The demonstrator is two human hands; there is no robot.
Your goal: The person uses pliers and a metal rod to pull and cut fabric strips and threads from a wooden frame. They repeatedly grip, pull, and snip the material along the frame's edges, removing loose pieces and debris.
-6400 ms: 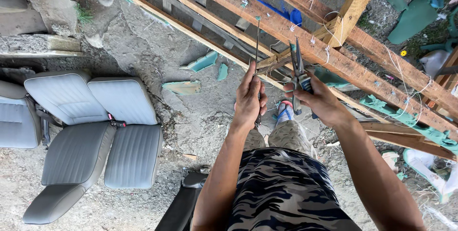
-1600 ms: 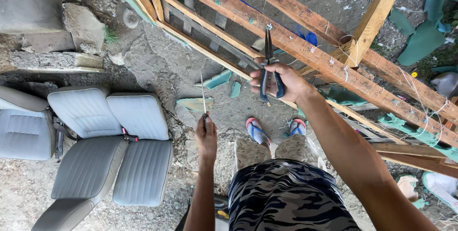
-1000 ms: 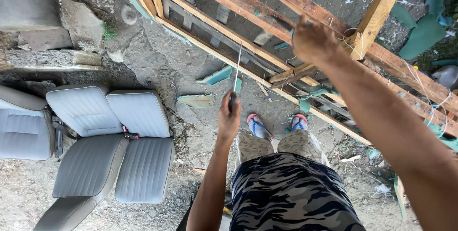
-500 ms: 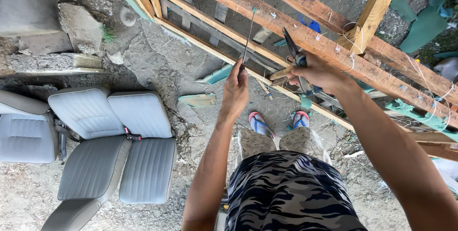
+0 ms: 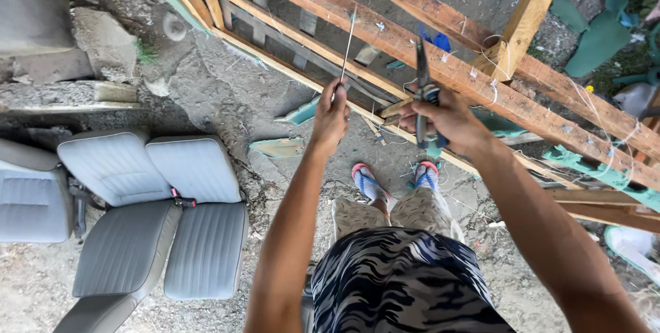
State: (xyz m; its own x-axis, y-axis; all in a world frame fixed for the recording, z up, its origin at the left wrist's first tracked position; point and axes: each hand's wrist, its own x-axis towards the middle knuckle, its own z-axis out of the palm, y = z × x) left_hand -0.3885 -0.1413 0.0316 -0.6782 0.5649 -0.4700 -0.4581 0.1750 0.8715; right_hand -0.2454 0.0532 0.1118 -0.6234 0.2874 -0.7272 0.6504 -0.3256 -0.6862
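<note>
Far left of both hands, down on the gravel ground (image 5: pixel 206 106): grey vehicle seats (image 5: pixel 158 216), two side by side with backs folded flat, a third at the frame edge; concrete rubble (image 5: pixel 103 44) beyond them. Left hand (image 5: pixel 331 114) raised, fingers (image 5: pixel 337 92) pinched together on a thin stiff wire (image 5: pixel 348 43) — the wire runs straight up from the fingertips and meets the near wooden beam (image 5: pixel 357 20) of the timber frame. Just right of that hand, well apart from the wire, the right hand (image 5: pixel 447 121) is wrapped shut around the handles of dark pliers (image 5: pixel 422 75); the tool's nose points up from the fist toward the same beam, whether its tip grips anything cannot be told. Loose pale wire strands (image 5: pixel 495 54) loop around the beam and an upright post (image 5: pixel 526 20) to the right of the right hand. Below both hands — feet in pink-strapped sandals (image 5: pixel 368 180), patterned shorts. Green board scraps (image 5: pixel 278 147) lie on the ground under the left hand, more green scraps (image 5: pixel 598 37) far right.
</note>
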